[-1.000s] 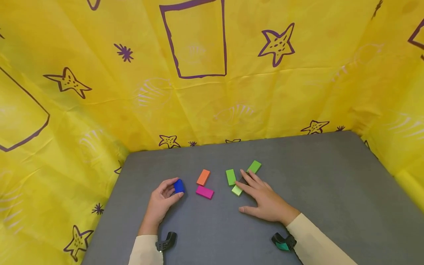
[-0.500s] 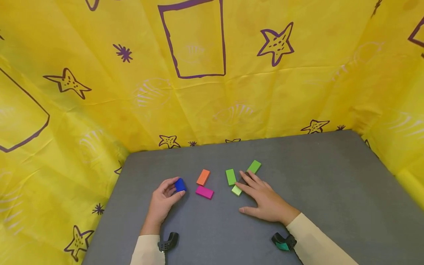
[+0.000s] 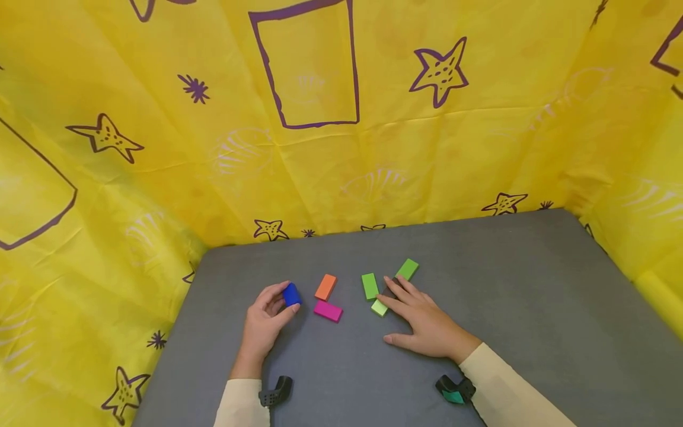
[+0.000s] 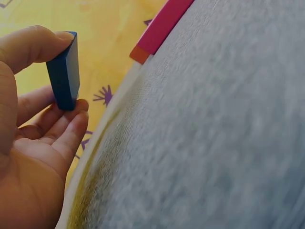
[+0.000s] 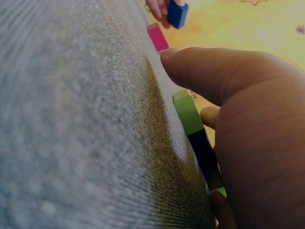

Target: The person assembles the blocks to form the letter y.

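Observation:
My left hand (image 3: 261,329) pinches a blue block (image 3: 291,295) between thumb and fingertips, left of the orange block (image 3: 325,287) and magenta block (image 3: 328,311). In the left wrist view this blue block (image 4: 64,74) is held on edge, above the table's surface. My right hand (image 3: 429,326) is spread, its fingers reaching over a dark block (image 3: 391,289) that lies in line between a light green block (image 3: 379,308) and a green block (image 3: 408,269). The fingers partly hide the dark one. Another green block (image 3: 370,286) lies just left of that line.
The blocks lie on a grey tabletop (image 3: 507,296). A yellow patterned cloth (image 3: 320,166) rises behind it and along both sides. Black bands with small devices sit on the left wrist (image 3: 276,391) and the right wrist (image 3: 456,389).
My left hand has shifted slightly right and away from me with the blue block, which is now tilted more. My right hand and the other blocks stay as they were.

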### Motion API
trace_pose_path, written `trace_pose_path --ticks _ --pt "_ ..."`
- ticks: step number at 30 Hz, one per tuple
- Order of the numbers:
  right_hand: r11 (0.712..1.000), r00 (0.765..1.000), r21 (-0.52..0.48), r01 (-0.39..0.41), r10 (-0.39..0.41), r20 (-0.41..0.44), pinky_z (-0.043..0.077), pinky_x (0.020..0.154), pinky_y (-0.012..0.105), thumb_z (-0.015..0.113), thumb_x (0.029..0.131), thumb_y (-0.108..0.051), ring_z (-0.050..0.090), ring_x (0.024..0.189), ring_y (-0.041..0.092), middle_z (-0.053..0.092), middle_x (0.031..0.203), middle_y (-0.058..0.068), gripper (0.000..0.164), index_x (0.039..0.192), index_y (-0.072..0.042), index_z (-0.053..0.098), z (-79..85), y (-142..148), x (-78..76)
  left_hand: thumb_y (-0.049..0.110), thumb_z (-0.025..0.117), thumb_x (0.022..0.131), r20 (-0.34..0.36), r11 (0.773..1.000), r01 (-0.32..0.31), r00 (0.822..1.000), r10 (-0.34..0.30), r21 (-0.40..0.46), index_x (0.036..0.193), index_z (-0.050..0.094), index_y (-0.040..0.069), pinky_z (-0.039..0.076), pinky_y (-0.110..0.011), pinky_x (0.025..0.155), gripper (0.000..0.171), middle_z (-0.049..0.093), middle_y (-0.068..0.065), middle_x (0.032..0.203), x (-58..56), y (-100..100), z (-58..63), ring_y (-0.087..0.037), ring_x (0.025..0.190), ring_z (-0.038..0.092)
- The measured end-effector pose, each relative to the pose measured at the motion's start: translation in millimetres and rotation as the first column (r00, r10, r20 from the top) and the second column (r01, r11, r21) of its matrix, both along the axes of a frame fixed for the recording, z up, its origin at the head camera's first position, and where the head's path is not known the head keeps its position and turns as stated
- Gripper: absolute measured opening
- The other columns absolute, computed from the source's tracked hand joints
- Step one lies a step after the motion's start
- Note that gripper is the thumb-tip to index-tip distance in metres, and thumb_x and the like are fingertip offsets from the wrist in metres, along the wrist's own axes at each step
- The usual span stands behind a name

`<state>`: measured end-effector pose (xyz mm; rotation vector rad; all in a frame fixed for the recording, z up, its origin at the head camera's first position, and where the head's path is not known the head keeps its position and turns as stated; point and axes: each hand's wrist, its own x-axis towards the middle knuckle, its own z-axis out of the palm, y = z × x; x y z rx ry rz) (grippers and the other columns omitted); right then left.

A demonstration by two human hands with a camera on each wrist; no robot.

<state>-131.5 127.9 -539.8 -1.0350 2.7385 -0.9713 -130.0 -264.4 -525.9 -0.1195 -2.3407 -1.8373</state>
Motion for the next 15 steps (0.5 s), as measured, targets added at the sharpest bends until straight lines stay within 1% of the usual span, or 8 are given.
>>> trace_pose_path --ticks 4,9,12,15 --pt "1.000 1.000 0.001 0.001 -0.001 -0.001 0.029 0.115 0.077 0.075 0.101 -0.055 0.007 0.165 0.034 0.021 0.180 0.008 0.081 0.168 -0.021 0.047 0.2 -0.4 -0.2 -0.001 0.088 0.091 -0.023 1.000 0.017 1.000 -0.017 -0.005 0.145 0.066 -0.003 0.049 -0.027 0.107 0.058 0.058 -0.018 0.143 -2.1 4.9 1.1 -0.032 0.129 0.062" --pt "1.000 1.000 0.006 0.002 -0.002 0.006 0.028 0.116 0.076 0.075 0.101 -0.055 0.007 0.165 0.033 0.020 0.180 0.007 0.081 0.168 -0.021 0.046 -0.1 -0.6 -0.3 -0.005 0.087 0.090 -0.039 0.999 0.038 0.999 -0.038 0.010 0.147 0.061 -0.006 0.050 -0.029 0.106 0.062 0.057 -0.020 0.144 -4.7 13.2 3.8 -0.036 0.128 0.061" --pt "1.000 1.000 0.007 0.001 -0.001 0.009 0.028 0.116 0.075 0.075 0.101 -0.055 0.007 0.165 0.033 0.020 0.180 0.007 0.081 0.168 -0.022 0.046 -1.0 -0.3 -0.4 -0.006 0.087 0.090 -0.044 0.999 0.046 0.998 -0.045 0.013 0.147 0.061 -0.006 0.051 -0.029 0.106 0.063 0.057 -0.020 0.144 -7.0 18.2 5.2 -0.036 0.128 0.061" --pt "1.000 1.000 0.006 -0.001 0.001 0.008 0.028 0.116 0.075 0.075 0.101 -0.055 0.007 0.165 0.033 0.020 0.180 0.007 0.080 0.168 -0.022 0.046 -1.5 0.1 -0.4 -0.004 0.087 0.091 -0.038 0.999 0.051 0.998 -0.050 0.003 0.147 0.061 -0.006 0.051 -0.029 0.106 0.063 0.058 -0.019 0.145 -9.8 23.1 6.2 -0.035 0.129 0.062"
